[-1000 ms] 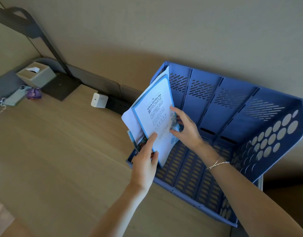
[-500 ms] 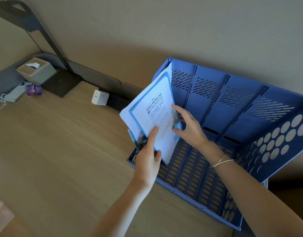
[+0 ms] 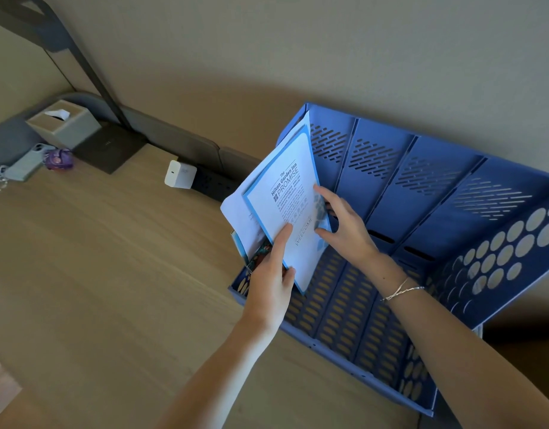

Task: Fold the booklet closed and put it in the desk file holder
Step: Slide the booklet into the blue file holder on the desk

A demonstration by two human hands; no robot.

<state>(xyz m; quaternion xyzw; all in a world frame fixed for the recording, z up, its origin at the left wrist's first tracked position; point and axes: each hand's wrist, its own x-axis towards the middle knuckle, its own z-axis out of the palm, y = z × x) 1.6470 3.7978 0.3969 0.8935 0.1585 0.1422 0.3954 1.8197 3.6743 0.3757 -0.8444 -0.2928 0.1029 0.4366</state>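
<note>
A white booklet (image 3: 290,193) with a light-blue border and printed text stands closed and tilted in the leftmost slot of the blue desk file holder (image 3: 428,196). Other papers and a colourful leaflet (image 3: 260,253) lean behind it on the left. My left hand (image 3: 274,274) pinches the booklet's lower left edge, thumb on the cover. My right hand (image 3: 344,224) rests its fingertips on the booklet's right edge from inside the holder, fingers spread.
The holder sits on a wooden desk (image 3: 106,274) against a beige wall. At the back left are a tissue box (image 3: 62,126), a phone (image 3: 28,164), a purple object (image 3: 59,159), a dark lamp base (image 3: 109,148) and a white charger (image 3: 180,174) in a power strip.
The booklet has sunk slightly deeper into the left slot. Both hands stay on it, with the view shifted a little.
</note>
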